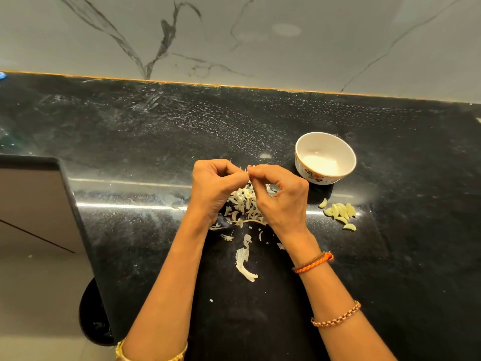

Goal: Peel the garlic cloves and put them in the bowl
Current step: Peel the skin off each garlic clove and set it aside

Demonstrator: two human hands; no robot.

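My left hand (213, 188) and my right hand (279, 198) meet fingertip to fingertip above a heap of papery garlic skins (244, 207). Between the fingertips they pinch a small garlic clove (246, 171), mostly hidden by the fingers. A white bowl (325, 157) with a floral pattern stands to the right of my right hand, with no cloves inside. Several peeled garlic cloves (339, 213) lie on the black countertop below the bowl.
More loose skins (244, 259) lie scattered between my forearms on the black stone countertop (156, 152). A marble wall (234, 35) rises behind it. The counter's left edge drops off by a dark round bin (93, 316) on the floor.
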